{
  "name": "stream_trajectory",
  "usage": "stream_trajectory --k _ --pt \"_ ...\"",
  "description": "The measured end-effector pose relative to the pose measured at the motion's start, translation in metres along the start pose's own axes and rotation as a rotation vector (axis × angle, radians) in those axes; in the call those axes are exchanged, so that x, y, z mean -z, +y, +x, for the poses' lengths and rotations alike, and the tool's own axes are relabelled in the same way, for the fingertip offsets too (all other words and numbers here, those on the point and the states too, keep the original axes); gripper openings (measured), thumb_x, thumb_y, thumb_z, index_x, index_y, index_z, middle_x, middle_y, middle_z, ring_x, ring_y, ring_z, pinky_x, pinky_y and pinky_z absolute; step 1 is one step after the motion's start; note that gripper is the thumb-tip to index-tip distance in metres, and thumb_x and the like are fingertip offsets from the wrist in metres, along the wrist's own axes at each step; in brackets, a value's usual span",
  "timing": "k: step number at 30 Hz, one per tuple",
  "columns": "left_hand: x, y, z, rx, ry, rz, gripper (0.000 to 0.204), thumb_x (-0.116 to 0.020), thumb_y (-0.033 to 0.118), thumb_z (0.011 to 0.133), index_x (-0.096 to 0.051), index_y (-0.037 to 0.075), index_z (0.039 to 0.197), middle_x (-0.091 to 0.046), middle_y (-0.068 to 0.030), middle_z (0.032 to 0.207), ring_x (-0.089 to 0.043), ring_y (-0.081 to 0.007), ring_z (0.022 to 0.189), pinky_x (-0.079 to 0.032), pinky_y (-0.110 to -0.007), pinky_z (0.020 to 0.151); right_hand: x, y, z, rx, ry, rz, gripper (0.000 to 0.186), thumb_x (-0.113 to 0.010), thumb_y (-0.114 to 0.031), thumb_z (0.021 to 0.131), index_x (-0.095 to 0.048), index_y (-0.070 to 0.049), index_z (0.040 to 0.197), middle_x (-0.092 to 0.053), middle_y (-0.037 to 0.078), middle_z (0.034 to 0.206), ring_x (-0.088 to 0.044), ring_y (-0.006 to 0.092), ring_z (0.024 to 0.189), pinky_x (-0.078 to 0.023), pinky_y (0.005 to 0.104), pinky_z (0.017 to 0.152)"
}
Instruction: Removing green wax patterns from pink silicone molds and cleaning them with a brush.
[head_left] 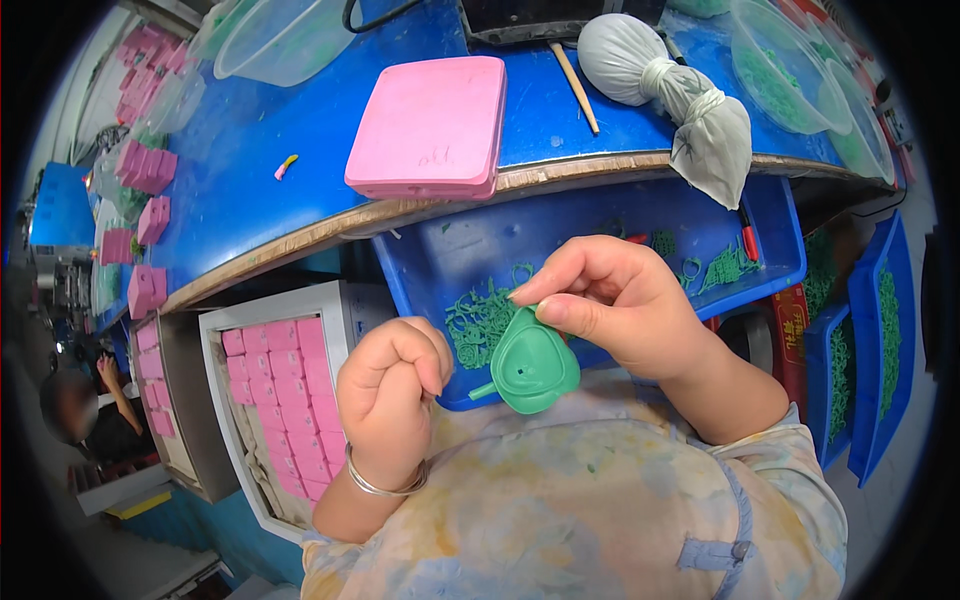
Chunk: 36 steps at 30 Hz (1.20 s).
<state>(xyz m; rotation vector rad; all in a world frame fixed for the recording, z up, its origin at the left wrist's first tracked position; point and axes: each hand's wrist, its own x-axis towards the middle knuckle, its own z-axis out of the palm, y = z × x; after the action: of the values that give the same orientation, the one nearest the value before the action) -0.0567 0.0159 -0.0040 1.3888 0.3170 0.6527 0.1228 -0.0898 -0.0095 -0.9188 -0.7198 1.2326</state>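
Left hand: the left hand (392, 385) sits low and centre-left in the frame, curled into a loose fist, knuckles up, a thin silver bangle (383, 483) at the wrist; I cannot tell whether anything is held inside it.
Right hand: the right hand (615, 300), mid-frame, comes in from the lower right, thumb and forefinger pressed together on the upper edge of the green piece.
Green piece: a rounded, heart-like green wax piece (533, 363) with a short stem at its lower left hangs from that pinch, just right of the left fist, over the tray's front edge.
Tray: a blue tray (560, 225) behind the hands holds loose green scraps (478, 322).
Drawer: lower left, a grey drawer (262, 310) packed with rows of pink blocks.
Bench: a blue bench (250, 210) curves across the upper frame.
Pink pad: a square pink rubber block (430, 125), top centre, near the bench edge.
Cloth bag: a tied grey cloth pouch (670, 90), upper right.
Bins: blue bins (900, 330) of green scraps at the right edge.
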Motion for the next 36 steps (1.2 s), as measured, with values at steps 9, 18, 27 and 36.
stream_trajectory --k 9,18,27,36 --pt "-0.003 0.026 0.016 0.224 -0.307 0.523 0.013 -0.051 0.012 0.086 -0.057 0.0 0.083 -0.052 -0.0121 0.067 -0.051 -0.0243 0.059 -0.041 -0.031 0.055 -0.006 0.011 0.001 0.183 -0.032 -0.298 0.006 -0.059 -0.002 0.082 -0.057 0.001 0.086 -0.061 0.009 0.076 -0.059 0.0108 0.062 -0.047 0.0216 0.056" --pt "0.113 0.104 0.134 0.178 0.441 0.203 0.016 -0.052 0.021 0.088 -0.05 0.005 0.085 -0.044 0.0017 0.058 -0.037 -0.0051 0.044 -0.03 -0.021 0.039 0.004 0.028 0.018 -0.291 0.109 -0.116 0.011 -0.059 -0.011 0.085 -0.053 -0.003 0.086 -0.055 0.002 0.064 -0.05 0.0038 0.053 -0.039 0.0169 0.044" --pt "0.221 0.128 0.305 -0.076 0.679 -0.072 0.039 -0.046 0.038 0.09 -0.044 0.002 0.105 -0.055 -0.0093 0.088 -0.054 -0.0166 0.074 -0.043 -0.026 0.059 0.009 0.034 0.028 -0.554 -0.024 -0.008 0.013 -0.058 -0.014 0.086 -0.053 -0.004 0.083 -0.054 0.002 0.061 -0.044 0.0043 0.048 -0.035 0.0173 0.043" --pt "0.165 0.09 0.204 -0.286 0.511 1.049 0.025 -0.04 0.018 0.092 -0.052 -0.002 0.082 -0.053 -0.0089 0.08 -0.053 -0.0159 0.073 -0.042 -0.025 0.063 0.009 0.031 0.034 -0.509 -0.085 0.036 0.03 -0.033 -0.02 0.096 -0.048 -0.002 0.076 -0.044 0.003 0.06 -0.038 0.0087 0.052 -0.033 0.0208 0.051"
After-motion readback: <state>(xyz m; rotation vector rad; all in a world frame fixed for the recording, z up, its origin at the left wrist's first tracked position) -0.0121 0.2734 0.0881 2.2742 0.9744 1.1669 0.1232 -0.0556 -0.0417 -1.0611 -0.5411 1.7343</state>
